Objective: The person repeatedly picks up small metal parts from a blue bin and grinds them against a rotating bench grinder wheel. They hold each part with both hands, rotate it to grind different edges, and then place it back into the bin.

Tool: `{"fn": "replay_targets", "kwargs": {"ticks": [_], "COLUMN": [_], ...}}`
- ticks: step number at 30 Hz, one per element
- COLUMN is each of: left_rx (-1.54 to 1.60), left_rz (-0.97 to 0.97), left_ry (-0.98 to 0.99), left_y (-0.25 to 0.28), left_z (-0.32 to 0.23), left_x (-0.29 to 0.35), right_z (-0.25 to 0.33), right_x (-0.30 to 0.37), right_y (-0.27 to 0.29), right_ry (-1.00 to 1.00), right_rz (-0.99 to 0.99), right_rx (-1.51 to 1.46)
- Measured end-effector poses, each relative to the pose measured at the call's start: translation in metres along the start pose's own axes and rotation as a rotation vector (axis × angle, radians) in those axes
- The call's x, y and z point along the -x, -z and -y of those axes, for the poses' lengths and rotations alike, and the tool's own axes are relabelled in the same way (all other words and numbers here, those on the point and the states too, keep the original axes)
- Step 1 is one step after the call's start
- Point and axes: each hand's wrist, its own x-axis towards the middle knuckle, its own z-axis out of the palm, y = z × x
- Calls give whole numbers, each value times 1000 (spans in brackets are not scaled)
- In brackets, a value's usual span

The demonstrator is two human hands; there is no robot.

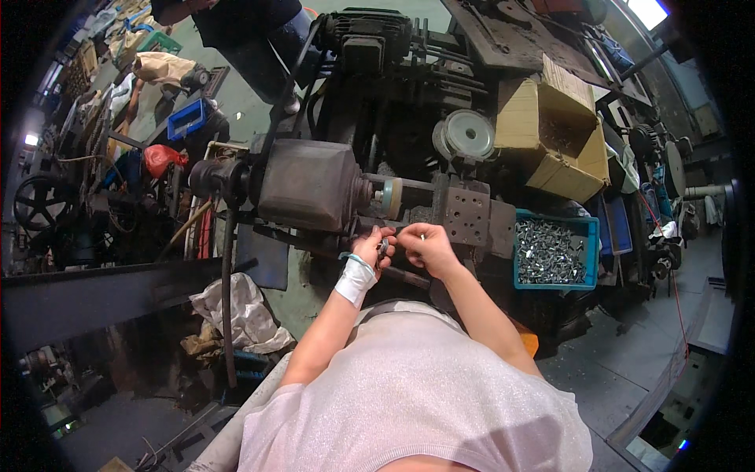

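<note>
My left hand (371, 248), its wrist wrapped in white, is closed around small metal parts (383, 250) in front of the machine's spindle. Close beside it on the right, my right hand (429, 250) has its fingers curled in a pinch. A tiny light spot shows at those fingers, too small to name. Just beyond both hands is a round pale-rimmed wheel (391, 198) on the spindle of a dark grey headstock (307, 185). Right of the wheel sits a metal block with several holes (467, 216).
A teal bin (595, 252) full of small shiny metal parts stands to the right. Behind it is an open cardboard box (562, 177). A motor (366, 39) is mounted at the far side. Someone in dark clothes (252, 39) stands beyond the machine. A white sack (244, 315) lies at left.
</note>
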Motion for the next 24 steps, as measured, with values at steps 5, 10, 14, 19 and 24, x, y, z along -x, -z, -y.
{"fn": "replay_targets", "kwargs": {"ticks": [5,10,14,19,24], "left_rx": [-102,-173,-6,-59,-291], "left_rz": [-45,6,58,66,110], "left_ry": [-96,-68,-8,-48,-117], "left_y": [-5,-10,-4,-5,9], "left_z": [5,-6,-10,-12,-6], "left_x": [-3,5,11,17,9], "right_z": [-14,-20,-15,-17,-24], "right_x": [1,-3,1,0,-5], "right_y": [-16,-14,-10,-5,-1], "right_ry": [387,589,218,143,244], "right_rz": [-82,-85,-107,-101,-198], "right_rx": [679,747,265,112,211]}}
